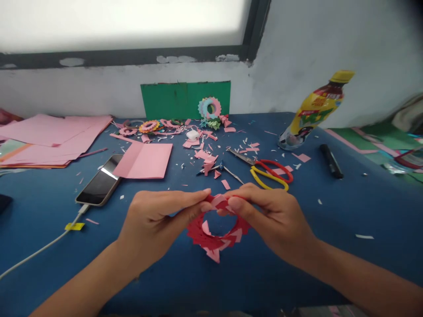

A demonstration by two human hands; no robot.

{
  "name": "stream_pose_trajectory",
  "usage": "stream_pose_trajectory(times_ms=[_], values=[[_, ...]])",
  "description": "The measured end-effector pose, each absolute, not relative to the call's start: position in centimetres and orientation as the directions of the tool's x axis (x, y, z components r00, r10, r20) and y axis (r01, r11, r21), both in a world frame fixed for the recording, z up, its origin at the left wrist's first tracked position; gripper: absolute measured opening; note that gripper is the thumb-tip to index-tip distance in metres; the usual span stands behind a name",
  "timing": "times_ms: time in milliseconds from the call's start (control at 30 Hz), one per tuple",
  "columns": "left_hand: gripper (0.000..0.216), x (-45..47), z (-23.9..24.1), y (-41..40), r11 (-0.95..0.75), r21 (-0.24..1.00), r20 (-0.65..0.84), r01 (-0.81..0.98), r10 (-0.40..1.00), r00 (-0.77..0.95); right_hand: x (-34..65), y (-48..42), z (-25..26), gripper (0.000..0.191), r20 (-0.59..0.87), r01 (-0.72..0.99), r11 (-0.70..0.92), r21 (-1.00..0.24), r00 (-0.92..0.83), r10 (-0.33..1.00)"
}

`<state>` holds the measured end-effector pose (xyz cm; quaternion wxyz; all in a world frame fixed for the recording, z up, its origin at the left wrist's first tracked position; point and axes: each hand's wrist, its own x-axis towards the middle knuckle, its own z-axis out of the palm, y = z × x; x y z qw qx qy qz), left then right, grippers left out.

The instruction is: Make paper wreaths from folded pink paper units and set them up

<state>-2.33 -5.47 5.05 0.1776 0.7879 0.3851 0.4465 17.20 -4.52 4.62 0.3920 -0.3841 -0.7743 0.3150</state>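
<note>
Between my two hands hangs a ring of folded red and pink paper (pixel 206 241), held up over the near part of the blue table. My left hand (pixel 165 215) pinches the top of the ring from the left with thumb and forefinger. From the right, my right hand (pixel 267 211) pinches the same top stretch, thumb in front. Part of the ring's upper edge is hidden behind the fingertips. At the ring's bottom a pink pointed piece sticks out. Scissors (pixel 269 172) with one red and one yellow handle lie just beyond my right hand.
A folded pink sheet (pixel 152 160) and a phone (pixel 101 182) on a white cable lie left. Stacked pink paper (pixel 66 136) is farther left. Paper scraps (pixel 206 158) and finished rings (pixel 209 108) sit at the back. A tilted bottle (pixel 312 112) and black marker (pixel 331 161) are right.
</note>
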Motion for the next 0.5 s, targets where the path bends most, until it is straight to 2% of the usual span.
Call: stream_pose_trajectory(times_ms=[267, 400, 500], values=[[0.030, -1.7, 5.4, -5.5, -0.450, 0.822, 0.399, 0.349, 0.893, 0.210, 17.1, -4.1, 4.3, 0.023, 0.283, 0.323, 0.443, -0.836, -0.437, 0.854], [0.018, -1.2, 5.3, -5.4, -0.277, 0.913, 0.249, 0.298, 0.960, 0.130, 17.0, -4.0, 4.2, 0.020, 0.244, 0.275, 0.375, -0.885, -0.412, 0.878], [0.017, -0.9, 5.2, -5.4, -0.204, 0.948, 0.173, 0.246, 0.975, 0.142, 16.9, -3.9, 4.1, 0.019, 0.231, 0.235, 0.342, -0.910, -0.399, 0.887]])
